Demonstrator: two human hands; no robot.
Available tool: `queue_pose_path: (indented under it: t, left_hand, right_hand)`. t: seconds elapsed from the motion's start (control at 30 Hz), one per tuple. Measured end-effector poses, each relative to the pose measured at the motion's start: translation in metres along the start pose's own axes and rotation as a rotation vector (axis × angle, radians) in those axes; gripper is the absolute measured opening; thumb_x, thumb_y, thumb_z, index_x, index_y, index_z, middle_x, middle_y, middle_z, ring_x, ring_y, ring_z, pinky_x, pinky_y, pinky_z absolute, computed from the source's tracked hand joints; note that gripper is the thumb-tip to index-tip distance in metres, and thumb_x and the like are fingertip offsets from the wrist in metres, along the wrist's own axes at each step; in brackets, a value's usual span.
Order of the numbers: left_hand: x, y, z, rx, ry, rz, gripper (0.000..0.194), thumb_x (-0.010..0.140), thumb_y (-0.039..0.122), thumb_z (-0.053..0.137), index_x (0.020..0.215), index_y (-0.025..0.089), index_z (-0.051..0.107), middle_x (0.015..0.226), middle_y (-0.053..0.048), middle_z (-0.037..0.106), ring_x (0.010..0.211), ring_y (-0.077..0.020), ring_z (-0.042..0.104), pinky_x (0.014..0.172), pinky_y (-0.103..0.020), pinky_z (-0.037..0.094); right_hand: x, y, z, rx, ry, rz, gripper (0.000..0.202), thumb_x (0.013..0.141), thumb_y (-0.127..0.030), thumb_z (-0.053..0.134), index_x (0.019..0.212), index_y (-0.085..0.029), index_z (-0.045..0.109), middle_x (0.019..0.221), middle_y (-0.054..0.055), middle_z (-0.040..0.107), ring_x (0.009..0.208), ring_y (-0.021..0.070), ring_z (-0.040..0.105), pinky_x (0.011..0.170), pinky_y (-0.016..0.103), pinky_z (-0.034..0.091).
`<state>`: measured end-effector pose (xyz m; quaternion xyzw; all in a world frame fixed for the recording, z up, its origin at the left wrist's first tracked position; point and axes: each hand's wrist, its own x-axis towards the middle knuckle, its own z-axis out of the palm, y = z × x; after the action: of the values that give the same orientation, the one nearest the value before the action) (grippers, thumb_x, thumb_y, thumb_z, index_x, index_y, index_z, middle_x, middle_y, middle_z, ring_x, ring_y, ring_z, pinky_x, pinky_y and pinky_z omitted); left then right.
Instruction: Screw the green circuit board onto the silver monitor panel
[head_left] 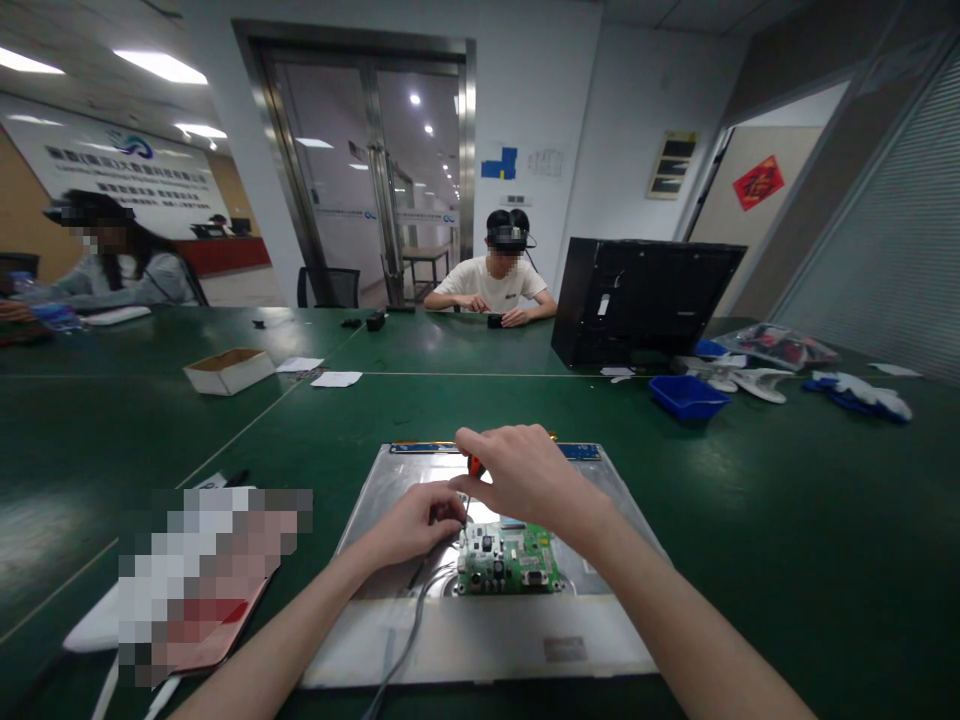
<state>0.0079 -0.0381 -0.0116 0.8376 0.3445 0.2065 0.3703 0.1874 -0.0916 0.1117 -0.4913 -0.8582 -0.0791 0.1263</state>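
Note:
A metal-backed display panel (600,630) lies flat in front of me with a green circuit board (517,565) on its middle. My right hand (525,475) is closed around a screwdriver (475,466) with a red and black handle. The shaft points down at the board's upper left corner. My left hand (427,520) is closed in a pinch beside that corner, close to the screwdriver's tip. Whatever is between its fingertips is too small to make out. A grey cable (416,620) runs from the board's left side over the panel's front edge.
A pixelated phone-like thing (217,590) with white cables lies at the left. Farther off are a white box (230,372), a blue tray (688,398), gloves (859,393) and a black monitor casing (649,300). Two people (495,285) sit across the green table (817,550).

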Motion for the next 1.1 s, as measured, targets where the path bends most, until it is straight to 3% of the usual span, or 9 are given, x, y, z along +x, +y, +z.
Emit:
queue_pose_path:
  t: [0.23,0.43,0.63,0.8,1.0,1.1]
  left_hand:
    - [0.0008,-0.0028,0.0014,-0.014,0.011,0.036,0.009,0.072,0.011,0.056,0.078,0.014,0.062,0.072,0.000,0.059,0.065,-0.0126,0.051,0.059,-0.021,0.038]
    - [0.0006,0.0008,0.0006,0.015,-0.002,-0.005,0.009,0.073,0.013,0.056,0.076,0.014,0.064,0.070,0.000,0.060,0.063,-0.0123,0.050,0.057,-0.022,0.037]
    - [0.0010,-0.0051,0.0025,0.004,0.019,0.033,0.008,0.072,0.013,0.056,0.077,0.014,0.062,0.073,0.000,0.060,0.066,-0.0131,0.051,0.059,-0.022,0.038]
    - [0.0008,-0.0026,0.0019,-0.006,0.006,0.013,0.008,0.073,0.012,0.055,0.076,0.014,0.062,0.071,0.000,0.059,0.063,-0.0123,0.051,0.058,-0.022,0.038]
    - [0.0007,-0.0019,0.0012,-0.022,0.024,0.049,0.009,0.072,0.011,0.055,0.078,0.014,0.062,0.072,0.000,0.059,0.065,-0.0123,0.050,0.059,-0.021,0.038]
    - [0.0002,-0.0015,0.0006,-0.018,0.019,0.044,0.007,0.073,0.012,0.056,0.076,0.014,0.062,0.072,0.000,0.059,0.064,-0.0120,0.050,0.059,-0.021,0.038]
  right_hand:
    - [-0.0004,-0.0004,0.0002,0.037,0.024,-0.032,0.014,0.078,-0.024,0.052,0.090,-0.020,0.049,0.080,0.000,0.066,0.061,0.0118,0.053,0.048,0.028,0.016]
    - [0.0003,-0.0004,0.0011,-0.025,0.000,0.020,0.023,0.085,-0.045,0.049,0.087,-0.022,0.052,0.074,0.001,0.065,0.060,0.0127,0.054,0.050,0.028,0.015]
    - [-0.0014,-0.0022,-0.0006,0.021,0.025,-0.029,0.012,0.079,-0.026,0.050,0.090,-0.020,0.049,0.080,0.001,0.065,0.061,0.0115,0.053,0.049,0.028,0.017]
    - [-0.0008,-0.0015,0.0021,-0.001,0.030,-0.008,0.018,0.084,-0.040,0.049,0.088,-0.022,0.050,0.075,0.000,0.065,0.061,0.0128,0.053,0.049,0.028,0.015]
    - [-0.0009,-0.0016,0.0010,0.048,0.040,-0.038,0.014,0.078,-0.024,0.050,0.092,-0.020,0.049,0.080,0.001,0.066,0.062,0.0123,0.054,0.049,0.028,0.016]
    - [-0.0011,-0.0015,-0.0005,0.053,0.030,-0.033,0.013,0.080,-0.030,0.051,0.089,-0.021,0.050,0.078,0.001,0.066,0.062,0.0127,0.054,0.049,0.028,0.017]
